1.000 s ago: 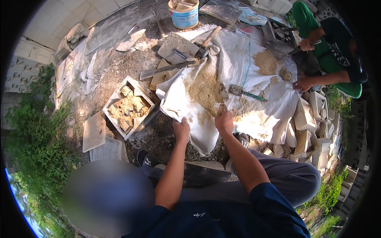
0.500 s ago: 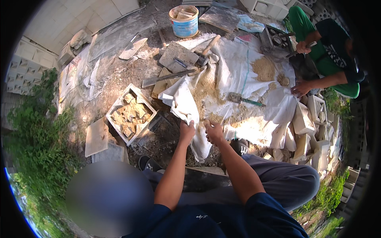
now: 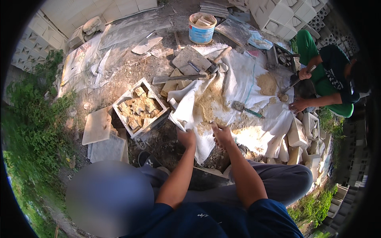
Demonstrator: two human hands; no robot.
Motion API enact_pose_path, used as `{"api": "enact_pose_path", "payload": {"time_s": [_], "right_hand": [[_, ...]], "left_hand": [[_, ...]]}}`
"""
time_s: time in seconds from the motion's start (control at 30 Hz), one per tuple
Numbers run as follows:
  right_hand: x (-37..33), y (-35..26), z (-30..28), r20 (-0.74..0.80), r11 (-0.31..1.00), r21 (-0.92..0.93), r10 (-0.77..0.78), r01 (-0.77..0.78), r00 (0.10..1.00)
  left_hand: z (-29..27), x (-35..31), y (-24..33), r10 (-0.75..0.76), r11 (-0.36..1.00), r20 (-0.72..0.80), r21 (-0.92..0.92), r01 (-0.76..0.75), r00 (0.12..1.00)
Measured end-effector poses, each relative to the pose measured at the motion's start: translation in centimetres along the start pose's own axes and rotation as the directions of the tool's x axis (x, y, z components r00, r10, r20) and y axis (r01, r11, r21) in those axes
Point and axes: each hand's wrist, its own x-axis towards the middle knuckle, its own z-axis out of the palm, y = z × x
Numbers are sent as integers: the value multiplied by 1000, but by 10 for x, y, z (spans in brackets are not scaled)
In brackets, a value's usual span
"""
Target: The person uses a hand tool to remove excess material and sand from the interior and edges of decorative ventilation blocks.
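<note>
A white woven sack sheet (image 3: 238, 75) lies spread on the ground, strewn with tan sand and stone crumbs (image 3: 207, 101). My left hand (image 3: 185, 138) is closed on its near-left edge, where the cloth is bunched and lifted. My right hand (image 3: 223, 137) is closed at the near edge, a short way to the right, with its fingers around the cloth. Between my hands the sack hangs down toward the ground. A flat brush with a green handle (image 3: 248, 109) lies on the sheet beyond my right hand. A club hammer with a wooden handle (image 3: 220, 56) rests at the far end.
Left of my hands stands a square box of broken stone (image 3: 162, 108), beside flat slabs (image 3: 97, 125). Farther off is a blue-and-white bucket (image 3: 201, 33). At right sits another person (image 3: 331, 77) holding a tool, near piled pale blocks (image 3: 297, 133). Bushes (image 3: 35, 119) grow at left.
My hands have spread a little farther apart, drawing the sack's near edge wider. The view has shifted slightly, and the other person's tool hand has moved.
</note>
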Motion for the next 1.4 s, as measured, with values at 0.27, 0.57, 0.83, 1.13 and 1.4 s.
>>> {"api": "enact_pose_path", "payload": {"time_s": [0.27,0.57,0.83,1.13,1.4], "right_hand": [[-52,-52,-8,-65,985,-170,-32,20,997],[-86,-132,93,106,971,-208,-98,119,989],[-57,-184,227,328,905,-340,-141,256,934],[-26,-184,308,380,502,-640,-451,582,807],[-20,-166,289,389,434,-650,-515,624,764]], "left_hand": [[-21,-19,43,569,812,-337,375,-447,750],[-78,45,91,548,808,-517,126,-575,657],[-152,196,104,362,813,-478,-259,-522,800],[-204,290,74,214,948,148,-270,-169,966],[-200,271,92,358,816,235,-549,-180,904]]}}
